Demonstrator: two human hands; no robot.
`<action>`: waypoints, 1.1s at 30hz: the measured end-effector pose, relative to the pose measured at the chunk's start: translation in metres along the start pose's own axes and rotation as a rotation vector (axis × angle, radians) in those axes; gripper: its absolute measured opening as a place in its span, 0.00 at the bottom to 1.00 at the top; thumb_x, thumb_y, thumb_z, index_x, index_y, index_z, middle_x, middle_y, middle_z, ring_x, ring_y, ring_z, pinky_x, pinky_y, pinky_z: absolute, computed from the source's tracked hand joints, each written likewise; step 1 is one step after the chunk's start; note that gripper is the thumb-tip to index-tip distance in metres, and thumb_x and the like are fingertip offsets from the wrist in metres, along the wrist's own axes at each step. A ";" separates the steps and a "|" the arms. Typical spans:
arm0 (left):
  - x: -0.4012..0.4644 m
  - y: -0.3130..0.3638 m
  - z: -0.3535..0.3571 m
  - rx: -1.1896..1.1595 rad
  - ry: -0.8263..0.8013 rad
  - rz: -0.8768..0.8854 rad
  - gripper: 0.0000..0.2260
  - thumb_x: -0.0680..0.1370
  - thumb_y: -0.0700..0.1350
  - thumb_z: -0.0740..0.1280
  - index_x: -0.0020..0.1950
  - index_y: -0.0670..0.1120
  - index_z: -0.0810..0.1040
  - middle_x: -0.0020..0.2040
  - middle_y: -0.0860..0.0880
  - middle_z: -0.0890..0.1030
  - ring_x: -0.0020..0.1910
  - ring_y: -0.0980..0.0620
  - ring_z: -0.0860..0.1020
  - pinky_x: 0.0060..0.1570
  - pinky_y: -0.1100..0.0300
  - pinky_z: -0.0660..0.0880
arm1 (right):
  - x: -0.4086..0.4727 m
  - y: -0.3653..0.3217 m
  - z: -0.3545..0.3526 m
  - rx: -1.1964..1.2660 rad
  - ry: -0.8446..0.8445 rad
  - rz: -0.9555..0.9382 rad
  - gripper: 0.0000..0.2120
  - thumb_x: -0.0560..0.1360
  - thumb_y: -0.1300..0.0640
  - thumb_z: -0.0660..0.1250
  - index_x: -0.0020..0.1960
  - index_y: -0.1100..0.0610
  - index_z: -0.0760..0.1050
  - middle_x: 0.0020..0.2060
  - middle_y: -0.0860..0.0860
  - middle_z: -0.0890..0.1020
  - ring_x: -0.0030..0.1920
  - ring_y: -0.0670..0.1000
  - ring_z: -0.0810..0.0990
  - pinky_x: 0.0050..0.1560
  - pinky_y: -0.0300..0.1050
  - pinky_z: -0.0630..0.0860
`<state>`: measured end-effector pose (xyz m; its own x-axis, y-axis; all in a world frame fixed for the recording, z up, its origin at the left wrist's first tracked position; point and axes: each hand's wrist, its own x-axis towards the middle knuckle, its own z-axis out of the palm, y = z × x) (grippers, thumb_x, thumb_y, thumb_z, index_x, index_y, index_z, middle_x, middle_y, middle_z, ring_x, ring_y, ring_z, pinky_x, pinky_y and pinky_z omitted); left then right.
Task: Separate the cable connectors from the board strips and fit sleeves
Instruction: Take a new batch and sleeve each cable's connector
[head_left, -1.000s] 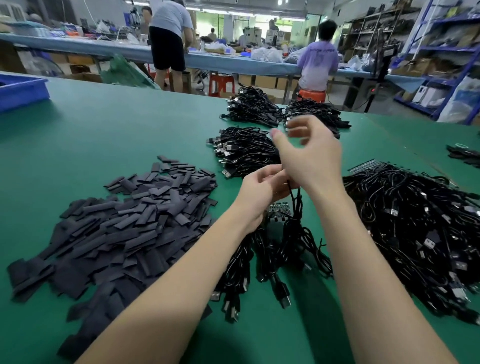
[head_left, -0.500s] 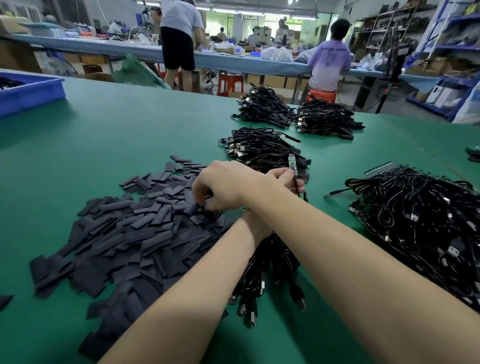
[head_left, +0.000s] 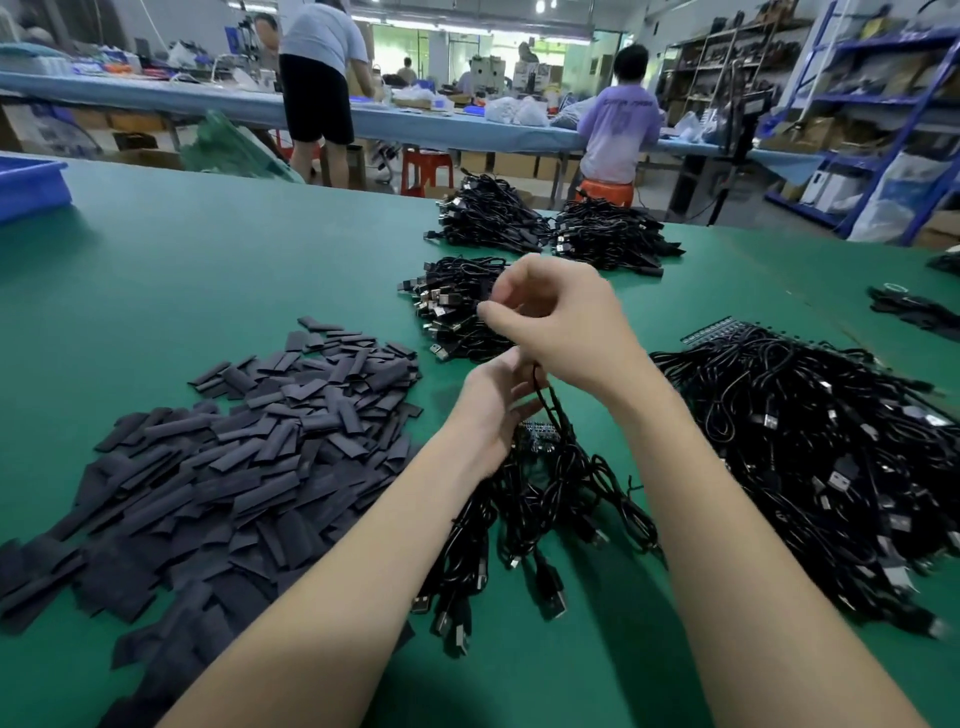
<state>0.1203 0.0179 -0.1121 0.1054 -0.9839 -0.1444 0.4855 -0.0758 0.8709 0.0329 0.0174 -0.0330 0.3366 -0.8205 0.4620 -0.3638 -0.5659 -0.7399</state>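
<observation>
Head view
Left hand (head_left: 496, 402): low at centre, fingers curled round a bunch of black cables (head_left: 545, 499) just above the mat; the cables hang from it and fan out towards the viewer, USB plugs lying on the mat
Board strip (head_left: 537, 432): small, dark, just under the left hand among the cables; partly hidden
Right hand (head_left: 558, 322): above and touching the left; fingers curled, thumb and forefinger pinching something small and dark; blurred, I cannot tell what; one cable (head_left: 543, 389) runs down from its palm
Sleeves (head_left: 249, 467): wide heap of flat black pieces, left of the arms
Cable heap (head_left: 831, 441): large tangle to the right, well apart from the sleeves
Bundles (head_left: 457, 306): three stacks further back on the green mat (head_left: 208, 270)
Blue tray (head_left: 28, 184): far left edge
</observation>
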 end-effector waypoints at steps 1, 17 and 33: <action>0.001 -0.001 0.002 0.011 0.000 -0.006 0.08 0.82 0.43 0.63 0.44 0.50 0.78 0.35 0.53 0.79 0.39 0.56 0.78 0.37 0.61 0.70 | -0.006 0.008 -0.011 0.127 0.054 0.061 0.05 0.74 0.59 0.76 0.47 0.53 0.81 0.37 0.46 0.86 0.35 0.42 0.80 0.39 0.36 0.76; -0.011 0.004 0.001 0.111 -0.138 0.029 0.13 0.81 0.46 0.64 0.39 0.50 0.82 0.32 0.55 0.78 0.42 0.55 0.76 0.43 0.58 0.66 | -0.033 0.053 -0.032 0.741 0.302 0.205 0.07 0.76 0.66 0.73 0.51 0.57 0.84 0.46 0.55 0.88 0.47 0.49 0.86 0.52 0.42 0.82; -0.016 0.030 -0.006 0.324 -0.373 0.176 0.15 0.83 0.44 0.63 0.40 0.52 0.83 0.38 0.54 0.78 0.40 0.60 0.77 0.57 0.52 0.69 | -0.036 0.057 -0.040 0.818 0.070 0.210 0.11 0.70 0.61 0.73 0.52 0.60 0.84 0.48 0.57 0.88 0.47 0.51 0.87 0.52 0.39 0.81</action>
<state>0.1384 0.0325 -0.0861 -0.1838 -0.9725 0.1429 0.1889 0.1077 0.9761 -0.0345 0.0117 -0.0723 0.2675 -0.9205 0.2849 0.3391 -0.1868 -0.9220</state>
